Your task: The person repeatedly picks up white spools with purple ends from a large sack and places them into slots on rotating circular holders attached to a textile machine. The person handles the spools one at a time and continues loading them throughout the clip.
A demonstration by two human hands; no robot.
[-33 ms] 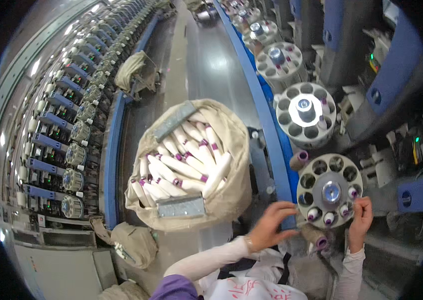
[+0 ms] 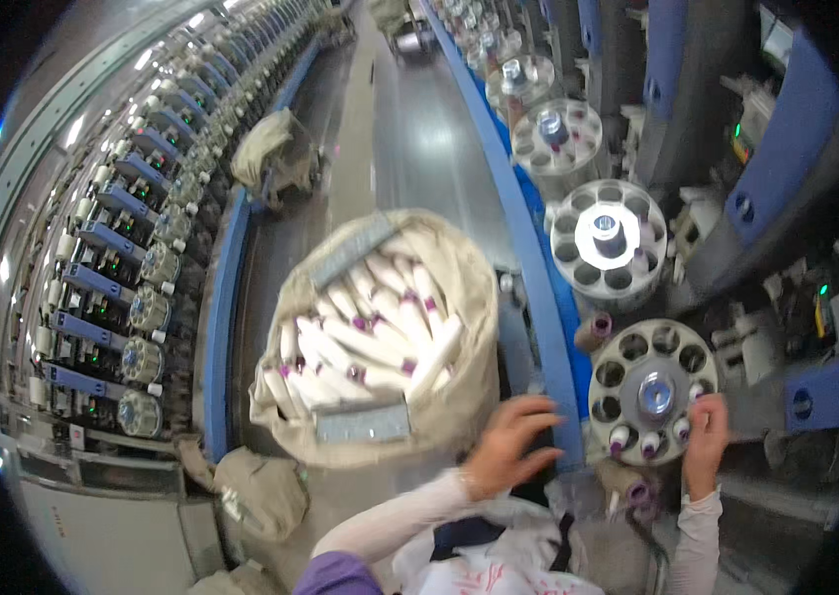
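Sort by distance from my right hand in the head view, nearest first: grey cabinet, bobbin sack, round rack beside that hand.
1. Round rack: at the right hand, to its left.
2. Bobbin sack: farther left, mid-picture.
3. Grey cabinet: far lower left.

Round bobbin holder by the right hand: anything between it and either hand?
In this view the blue rail runs between the left hand and the round bobbin holder; I can't tell if the hand clears it. Nothing visible separates the right hand from the holder's right edge.
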